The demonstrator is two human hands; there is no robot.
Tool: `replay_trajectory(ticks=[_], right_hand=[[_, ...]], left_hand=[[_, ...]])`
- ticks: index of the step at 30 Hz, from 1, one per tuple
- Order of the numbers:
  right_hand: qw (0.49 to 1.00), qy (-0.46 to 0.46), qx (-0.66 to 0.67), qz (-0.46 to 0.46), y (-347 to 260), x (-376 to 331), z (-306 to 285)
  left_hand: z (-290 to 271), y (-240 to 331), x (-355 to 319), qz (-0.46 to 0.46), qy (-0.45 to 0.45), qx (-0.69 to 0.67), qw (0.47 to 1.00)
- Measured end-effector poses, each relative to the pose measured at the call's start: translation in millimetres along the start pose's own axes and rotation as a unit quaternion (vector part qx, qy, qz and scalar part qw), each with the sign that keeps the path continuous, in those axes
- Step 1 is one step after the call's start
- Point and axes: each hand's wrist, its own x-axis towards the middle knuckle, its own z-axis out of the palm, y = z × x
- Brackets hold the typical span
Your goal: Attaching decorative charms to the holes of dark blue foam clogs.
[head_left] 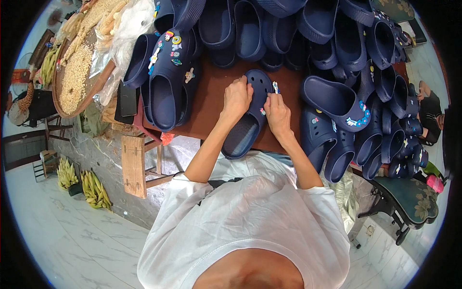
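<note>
Fingertips of both hands are hard to make out: those of the left hand curl over the upper rim of a navy clog and vanish behind it, and those of the right hand bunch together at the clog's right edge, so how tightly they pinch cannot be told. A small pale charm shows just above the right fingers, touching them; its shape is too small to read. The clog lies at the centre of the frame on a brown tabletop, toe toward the top, heel toward the person's white shirt. The left hand grips its toe from the left side; the right hand rests against its right side, so the clog sits between the two hands.

Heaps of navy clogs fill the top and right of the frame, many cut off by the rim or buried under one another. A decorated clog stands to the upper left. At far upper left a round tray of grain is partly cut off, and bananas lie on the floor at lower left.
</note>
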Motion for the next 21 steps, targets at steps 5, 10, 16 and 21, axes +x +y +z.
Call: replay_trajectory(ticks=[5,10,16,21], right_hand=[[1.0,0.009,-0.004,-0.006,2,-3,3],[0.999,0.025,0.017,-0.013,7,-5,5],[0.995,0.093,0.035,-0.01,19,-6,8],[0.948,-0.021,0.171,0.268,26,1,5]], left_hand=[[3,-2,-2,0.019,0.034,-0.004,0.999],[9,-5,-4,0.025,0.07,-0.035,0.997],[-1,3,-7,0.026,0.095,-0.081,0.992],[-4,-1,-12,0.021,0.081,-0.097,0.992]])
